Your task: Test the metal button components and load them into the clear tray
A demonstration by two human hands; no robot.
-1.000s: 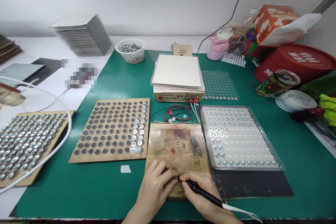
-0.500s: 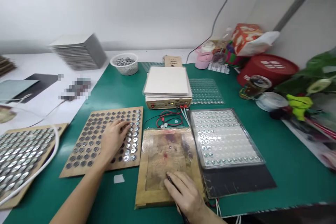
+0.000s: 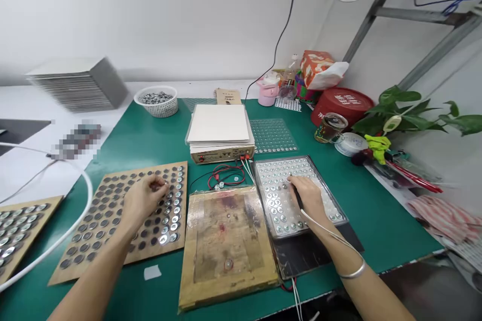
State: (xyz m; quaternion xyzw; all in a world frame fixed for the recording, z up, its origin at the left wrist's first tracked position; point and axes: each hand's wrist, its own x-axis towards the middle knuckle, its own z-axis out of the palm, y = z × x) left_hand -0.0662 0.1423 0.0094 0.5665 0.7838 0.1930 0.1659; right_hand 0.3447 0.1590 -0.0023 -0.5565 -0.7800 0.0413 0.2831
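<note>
My left hand point(image 3: 145, 200) is over a brown board point(image 3: 60, 277) with rows of round metal discs, dark ones on the left and shiny ones on the right. Its thumb and fingers are pinched together near the shiny rows; anything between them is hidden. My right hand point(image 3: 308, 194) is closed on a dark pen-like tool point(image 3: 298, 199) with a thin white wire running back along the forearm. The tool's tip is by the discs in a clear tray point(image 3: 278, 234). Between the boards, a worn tape-covered block point(image 3: 211, 241) has one small round piece point(image 3: 228, 264) on it.
Behind the block stands an instrument point(image 3: 222, 154) with white sheets point(image 3: 218, 123) on top and red and black leads in front. A white basket point(image 3: 160, 108) of small metal parts is at the back. A can point(image 3: 331, 128) and red tub point(image 3: 344, 105) stand right.
My right hand has moved from the taped block to the clear tray, keeping the pen-like tool. A small round piece now shows on the block. The view has turned right.
</note>
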